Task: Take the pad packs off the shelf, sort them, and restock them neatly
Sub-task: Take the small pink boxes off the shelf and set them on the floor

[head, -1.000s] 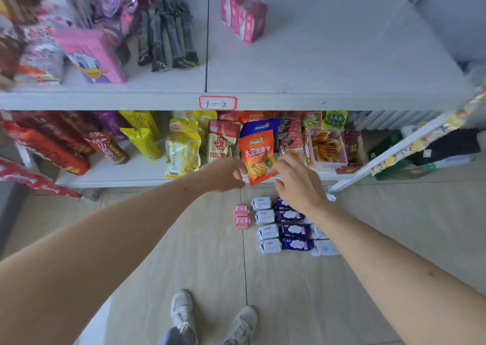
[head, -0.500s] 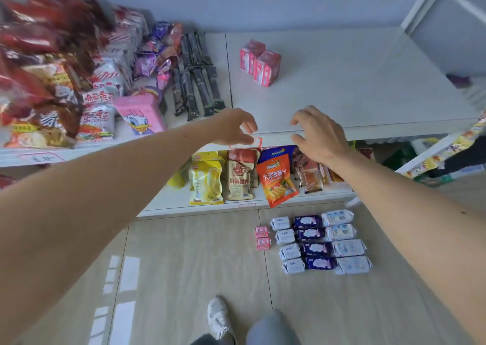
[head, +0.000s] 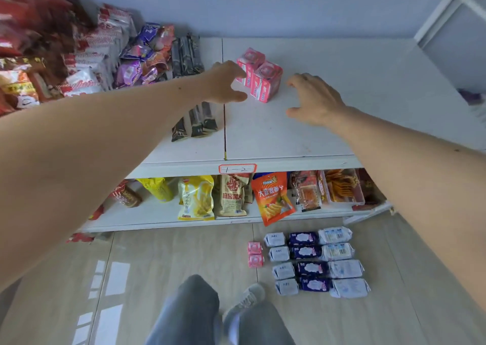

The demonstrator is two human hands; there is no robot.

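The left hand's (head: pixel 226 83) fingers were spread and curved, thumb low and the others high, opening toward the two pink packs (head: pixel 259 74) on the upper shelf (head: pixel 315 134). The fingertips lay right at the left side of the far pack; whether they touched it could not be told. The right hand's (head: pixel 313 100) fingers were likewise apart and loosely bent, thumb nearest the viewer, just right of the packs with bare shelf showing between hand and pack. Neither hand held anything. Both bare forearms reached in from the near corners.

The two pink packs stood upright, side by side and touching, toward the far middle of the shelf's right panel. Left of them lay dark sticks (head: pixel 194 124), partly under the left arm, and further left a heap of snack bags (head: pixel 92 53). A red-bordered label (head: pixel 237 169) sat on the shelf's front edge.

Below, the lower shelf (head: pixel 147 216) held standing snack bags, among them an orange bag (head: pixel 273 197) leaning out over its edge.

On the floor (head: pixel 157 266), near right, sorted packs lay in columns: two small pink ones (head: pixel 255 254), then four white packs (head: pixel 280 263), four purple packs (head: pixel 309 260) and four pale wide packs (head: pixel 342 262). The person's jeans (head: pixel 194 310) and a shoe (head: pixel 247 300) showed nearest.
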